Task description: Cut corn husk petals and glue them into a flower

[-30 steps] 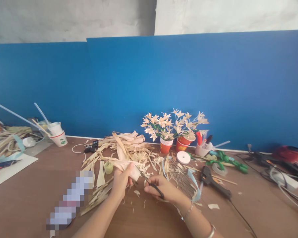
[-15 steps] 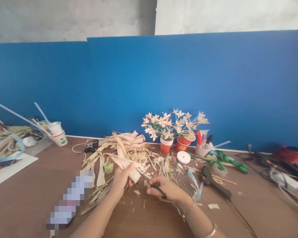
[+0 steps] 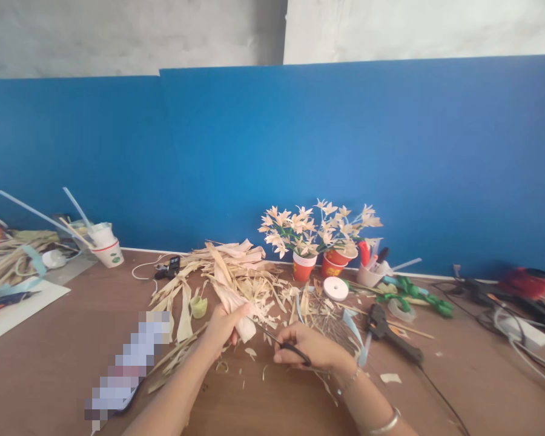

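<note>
My left hand (image 3: 226,324) is closed on a pale, pinkish corn husk (image 3: 245,327), thumb on top. In my right hand (image 3: 302,348) is a pair of dark-handled scissors (image 3: 295,351), fingers wrapped round the handles. The scissors' blades point left and reach the husk's right edge; whether they are closed on it I cannot tell. Behind my hands lies a heap of dried husks (image 3: 236,257). Small cut scraps (image 3: 251,352) are scattered on the table just below the held husk. A small light-green cup-shaped thing (image 3: 198,306) stands left of my left hand.
Red cups (image 3: 303,268) hold husk flowers (image 3: 300,225) at the back. On the right lie a black glue gun (image 3: 393,336) with its cord, a white roll (image 3: 335,288) and green tape (image 3: 409,289). A blurred-out object (image 3: 129,366) lies front left, near a white cup (image 3: 106,249).
The husk in my left hand has turned, its lower end now narrower and pointing more downward. My right hand with the scissors has shifted slightly right.
</note>
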### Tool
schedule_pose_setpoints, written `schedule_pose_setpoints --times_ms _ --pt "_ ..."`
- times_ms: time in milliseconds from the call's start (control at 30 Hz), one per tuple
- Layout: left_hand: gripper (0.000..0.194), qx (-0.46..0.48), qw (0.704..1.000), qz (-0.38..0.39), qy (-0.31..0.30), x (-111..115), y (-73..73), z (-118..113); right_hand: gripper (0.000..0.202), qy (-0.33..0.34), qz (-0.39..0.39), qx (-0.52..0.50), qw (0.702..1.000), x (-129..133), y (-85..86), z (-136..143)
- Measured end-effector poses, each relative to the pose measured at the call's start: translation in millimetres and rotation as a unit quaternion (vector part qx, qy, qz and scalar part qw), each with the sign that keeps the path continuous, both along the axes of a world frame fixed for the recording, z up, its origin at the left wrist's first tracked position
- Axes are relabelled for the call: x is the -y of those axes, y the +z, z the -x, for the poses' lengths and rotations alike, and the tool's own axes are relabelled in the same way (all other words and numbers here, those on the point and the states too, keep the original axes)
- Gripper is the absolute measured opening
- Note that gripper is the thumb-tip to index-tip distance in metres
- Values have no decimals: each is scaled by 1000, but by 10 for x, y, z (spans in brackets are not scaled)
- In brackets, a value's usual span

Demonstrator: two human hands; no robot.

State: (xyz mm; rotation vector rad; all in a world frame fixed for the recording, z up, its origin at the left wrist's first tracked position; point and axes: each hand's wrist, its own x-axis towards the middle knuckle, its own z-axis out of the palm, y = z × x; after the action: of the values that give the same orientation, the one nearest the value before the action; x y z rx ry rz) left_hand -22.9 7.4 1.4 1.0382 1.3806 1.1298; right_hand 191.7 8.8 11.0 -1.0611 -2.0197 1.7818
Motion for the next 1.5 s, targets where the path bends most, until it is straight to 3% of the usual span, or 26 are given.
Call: schedule_pose_setpoints --times_ms 400,733,933,1233,1500 --pt "35 -2 1000 10 -21 -1 5 -1 32 10 -3 25 1000 -35 -62 -65" --pt "40 -16 1000 7 12 -9 5 10 29 12 80 6 997 -39 -68 -55" --pt "41 -34 999 2 8 -9 0 2 28 16 68 13 997 -7 3 -27" --pt "40 -42 999 8 7 -22 -51 1 33 16 65 12 998 -23 -59 -13" --pt "42 -40 999 0 8 -20 -67 -8 34 17 34 8 999 -11 -4 5"
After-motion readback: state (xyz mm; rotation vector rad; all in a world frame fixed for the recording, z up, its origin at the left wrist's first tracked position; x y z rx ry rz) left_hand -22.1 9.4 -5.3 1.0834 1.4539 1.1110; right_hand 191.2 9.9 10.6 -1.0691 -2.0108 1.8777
